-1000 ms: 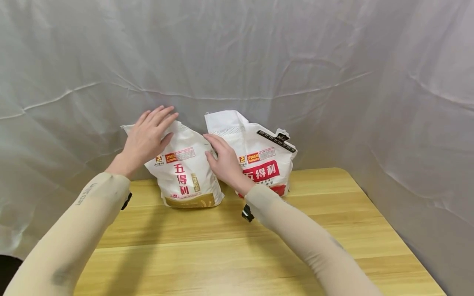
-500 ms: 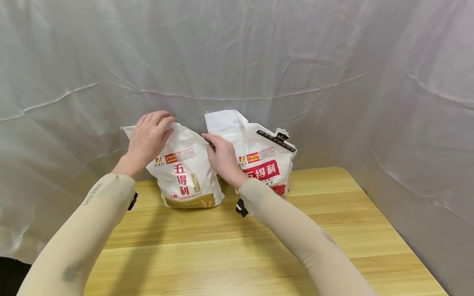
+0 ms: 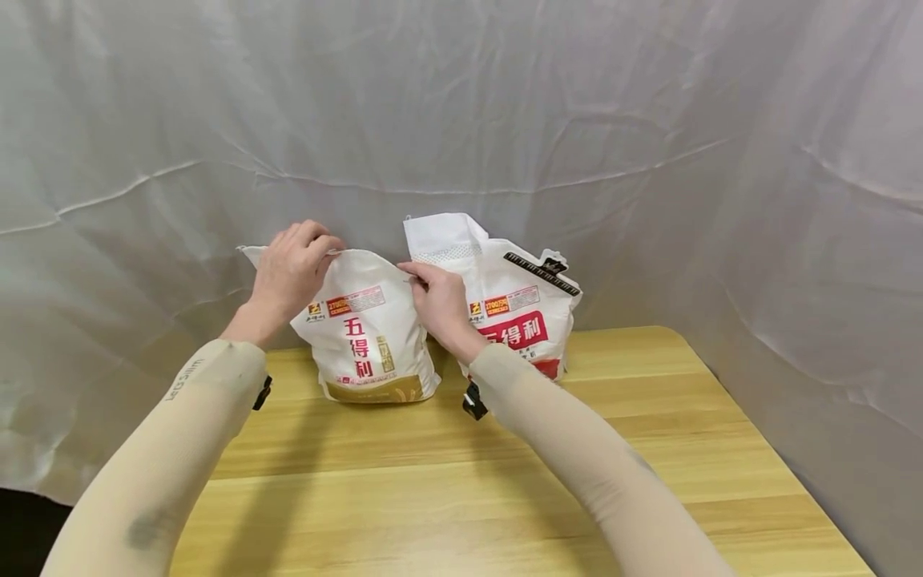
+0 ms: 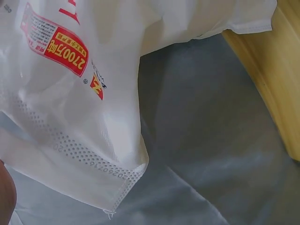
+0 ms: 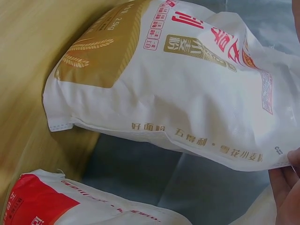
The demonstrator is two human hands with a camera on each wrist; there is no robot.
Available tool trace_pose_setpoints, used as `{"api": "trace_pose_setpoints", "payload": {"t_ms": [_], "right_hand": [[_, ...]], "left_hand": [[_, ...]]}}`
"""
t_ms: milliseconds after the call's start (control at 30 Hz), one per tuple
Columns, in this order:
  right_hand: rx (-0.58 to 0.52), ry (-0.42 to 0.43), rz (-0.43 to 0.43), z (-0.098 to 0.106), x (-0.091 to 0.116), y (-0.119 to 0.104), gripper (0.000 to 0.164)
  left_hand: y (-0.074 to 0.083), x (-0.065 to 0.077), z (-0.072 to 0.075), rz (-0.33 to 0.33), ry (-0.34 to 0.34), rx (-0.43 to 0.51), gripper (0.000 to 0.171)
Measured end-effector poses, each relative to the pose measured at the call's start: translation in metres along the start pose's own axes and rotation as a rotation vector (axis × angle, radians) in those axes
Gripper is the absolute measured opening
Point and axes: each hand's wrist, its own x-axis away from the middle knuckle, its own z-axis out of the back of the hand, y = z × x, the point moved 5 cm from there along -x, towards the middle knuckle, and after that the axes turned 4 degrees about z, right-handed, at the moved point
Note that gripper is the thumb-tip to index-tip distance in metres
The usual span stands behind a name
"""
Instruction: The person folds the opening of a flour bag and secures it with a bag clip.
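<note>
A white flour bag with gold print (image 3: 404, 353) stands on the table near the back, its top folded over. My left hand (image 3: 288, 268) grips its top edge at the left, fingers bent over behind the rim. At the upper right edge my right hand (image 3: 441, 308) pinches the same bag between thumb and fingers. In the right wrist view the gold-printed bag (image 5: 126, 103) is seen from its side seam, with my fingers (image 5: 283, 185) at its corner. The left wrist view shows the bag's perforated top strip (image 4: 89, 154) and a free corner.
Right behind my right hand stands a second flour bag with red print (image 3: 534, 332), its top corner folded down under a black clip (image 3: 544, 274). A grey cloth (image 3: 461, 104) hangs behind the wooden table (image 3: 404, 489).
My left hand's fingers have bent down over the top of the bag, and its top edge is now folded lower. My right hand has closed to a pinch on the upper right edge.
</note>
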Motion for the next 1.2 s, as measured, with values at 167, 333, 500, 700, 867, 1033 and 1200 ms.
{"api": "trace_pose_setpoints", "payload": {"t_ms": [167,333,500,700,867,1033,1200], "right_hand": [[-0.01,0.011,0.016,0.002,0.001,0.0,0.028],[-0.015,0.001,0.023,0.001,0.003,0.001,0.026],[-0.004,-0.008,0.055,0.0,0.007,0.001,0.025],[0.037,-0.042,0.134,-0.004,0.013,-0.002,0.022],[0.11,-0.081,0.169,-0.01,0.021,-0.003,0.018],[0.188,-0.114,0.162,-0.016,0.028,0.0,0.016],[0.208,-0.13,0.111,-0.02,0.03,0.003,0.014]], "left_hand": [[0.0,0.003,0.004,-0.014,-0.002,0.012,0.019],[-0.002,0.01,0.008,-0.031,-0.018,0.01,0.02],[-0.001,0.021,0.01,-0.044,-0.034,0.016,0.02],[-0.002,0.032,0.01,-0.036,-0.018,0.046,0.02],[-0.005,0.039,0.008,-0.008,-0.033,0.084,0.024],[-0.007,0.041,0.004,0.055,-0.107,0.112,0.025],[-0.008,0.042,-0.002,0.128,-0.219,0.098,0.014]]}}
